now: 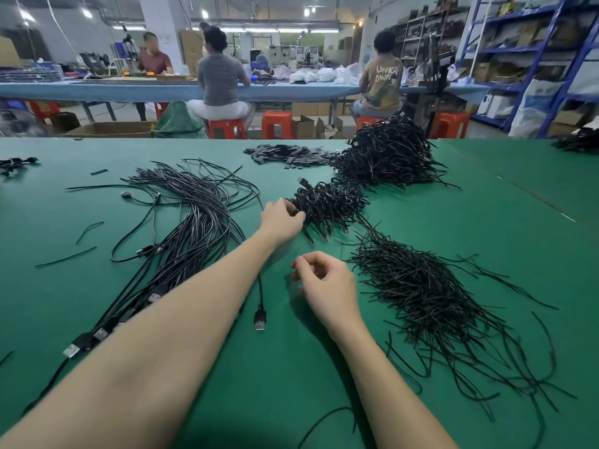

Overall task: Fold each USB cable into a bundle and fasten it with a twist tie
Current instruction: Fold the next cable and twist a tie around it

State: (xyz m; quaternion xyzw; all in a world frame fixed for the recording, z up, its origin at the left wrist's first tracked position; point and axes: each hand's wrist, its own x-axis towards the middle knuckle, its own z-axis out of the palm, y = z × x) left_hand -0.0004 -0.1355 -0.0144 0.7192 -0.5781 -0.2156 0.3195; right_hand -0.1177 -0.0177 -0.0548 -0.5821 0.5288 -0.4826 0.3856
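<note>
A sheaf of loose black USB cables (pixel 191 218) lay fanned across the left of the green surface (pixel 486 222), their silver plugs gathered toward the near-left edge. 1 cable (pixel 260 306) lay apart, its plug pointing toward the near edge. To the right sprawled a heap of thin black twist ties (pixel 431 293), with stray ties scattered round it. Beyond that lay a small pile of tied bundles (pixel 330 205), and farther back, just beside it, rose a much larger mound of bundles (pixel 389 153).
</note>
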